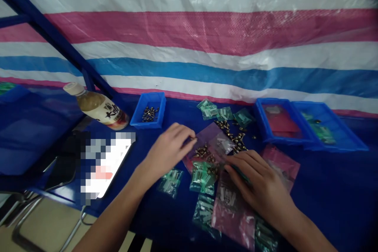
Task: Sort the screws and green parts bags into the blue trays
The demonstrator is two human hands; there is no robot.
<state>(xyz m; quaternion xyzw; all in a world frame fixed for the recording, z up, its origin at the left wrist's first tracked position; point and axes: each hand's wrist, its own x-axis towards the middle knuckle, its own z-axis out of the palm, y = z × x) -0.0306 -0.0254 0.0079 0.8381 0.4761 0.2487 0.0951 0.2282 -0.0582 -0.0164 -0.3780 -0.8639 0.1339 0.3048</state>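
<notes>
On the blue table [333,189], the pinkish bag [206,134] lies between your hands, small metal pieces [202,151] on it and a green packet [202,177] overlapping its near edge. Your left hand [169,145] reaches the bag's left side, thumb and fingertips drawn close; I cannot tell if they pinch anything. Your right hand [260,177] curls at its right edge, a green sliver showing by the thumb; what those fingers grip, I cannot tell
</notes>
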